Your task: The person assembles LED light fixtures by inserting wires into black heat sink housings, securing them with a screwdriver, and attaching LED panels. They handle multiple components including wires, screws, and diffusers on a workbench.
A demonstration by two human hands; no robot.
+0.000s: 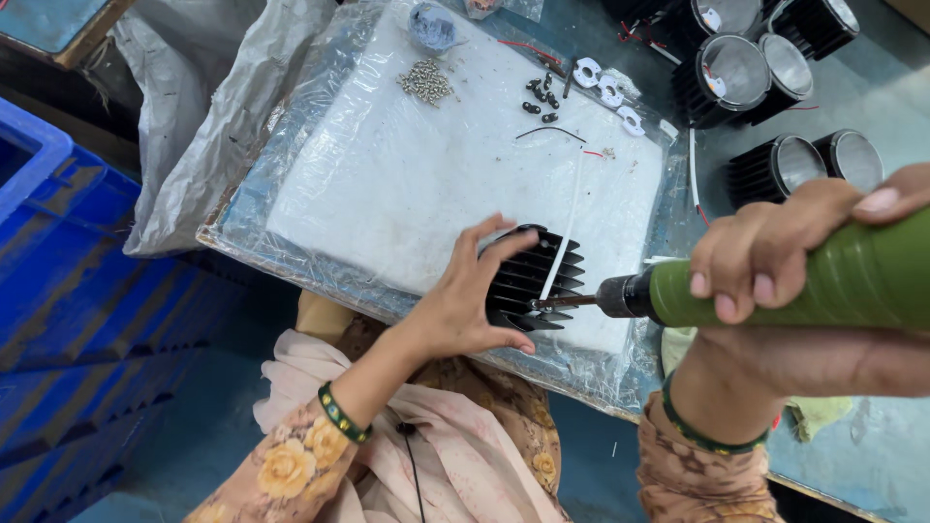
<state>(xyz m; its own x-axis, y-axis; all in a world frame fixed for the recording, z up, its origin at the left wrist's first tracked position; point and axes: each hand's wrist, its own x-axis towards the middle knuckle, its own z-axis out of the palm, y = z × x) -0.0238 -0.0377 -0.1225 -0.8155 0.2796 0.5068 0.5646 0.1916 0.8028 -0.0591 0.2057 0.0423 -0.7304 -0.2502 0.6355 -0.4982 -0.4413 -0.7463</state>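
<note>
My left hand (463, 295) grips a black finned heat sink (535, 279) that rests on a white plastic-wrapped foam pad (407, 174). A white wire runs from the heat sink up across the pad. My right hand (775, 257) holds a green electric screwdriver (823, 281) lying sideways, with its bit touching the right side of the heat sink.
A pile of small silver screws (426, 82), black screws (541, 97) and white ring parts (610, 92) lie at the pad's far end. Several black round lamp housings (765, 68) stand at the right. A blue crate (68, 281) sits at the left, a grey plastic bag (208, 107) beside it.
</note>
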